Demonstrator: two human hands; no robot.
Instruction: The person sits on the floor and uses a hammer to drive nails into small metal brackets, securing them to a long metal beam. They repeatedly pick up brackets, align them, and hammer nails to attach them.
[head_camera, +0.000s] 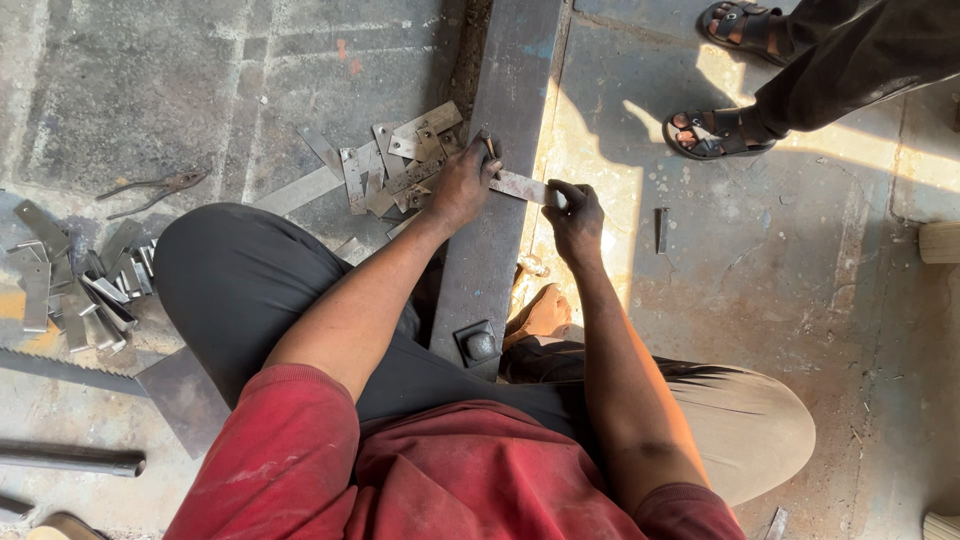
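strip (520, 187): dull grey metal | beam (505, 120): dark matt steel

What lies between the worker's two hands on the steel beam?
In the head view, a flat metal strip spans the gap: the left hand presses one end on the beam, the right hand pinches the other.
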